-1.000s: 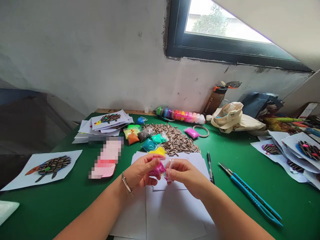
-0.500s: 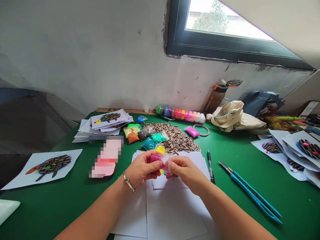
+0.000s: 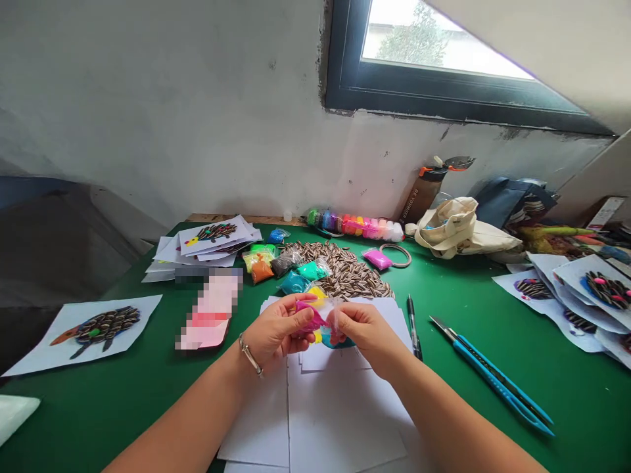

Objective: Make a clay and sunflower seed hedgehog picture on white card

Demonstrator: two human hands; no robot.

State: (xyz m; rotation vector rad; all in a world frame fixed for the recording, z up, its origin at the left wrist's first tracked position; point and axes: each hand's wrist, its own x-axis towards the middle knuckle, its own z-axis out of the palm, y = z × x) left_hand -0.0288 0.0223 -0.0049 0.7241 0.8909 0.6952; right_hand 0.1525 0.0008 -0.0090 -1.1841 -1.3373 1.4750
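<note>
Between my two hands is a small clear bag of magenta clay point(image 3: 309, 313), held above a stack of white paper point(image 3: 345, 407). My left hand point(image 3: 283, 327), with a silver bracelet at the wrist, pinches the magenta side. The fingers of my right hand point(image 3: 357, 332) are closed on the clear plastic side. Behind and below the hands show a yellow clay bag point(image 3: 317, 292) and something teal, partly hidden. Just beyond lie a teal clay bag point(image 3: 294, 283), a green one point(image 3: 314, 269) and a heap of striped sunflower seeds point(image 3: 345, 266).
A blue craft knife point(image 3: 493, 378) and a black pen point(image 3: 414, 328) lie right of the paper. Seed pictures point(image 3: 101, 328) are on the left, with more stacked at the right. A pink pixelated object point(image 3: 211, 315) lies left. A bottle point(image 3: 422, 190) and cloth bag point(image 3: 453, 230) stand behind.
The fingers have shifted on the bag, and more magenta shows at my left hand. The teal thing below my right hand is now more exposed. The view has moved slightly.
</note>
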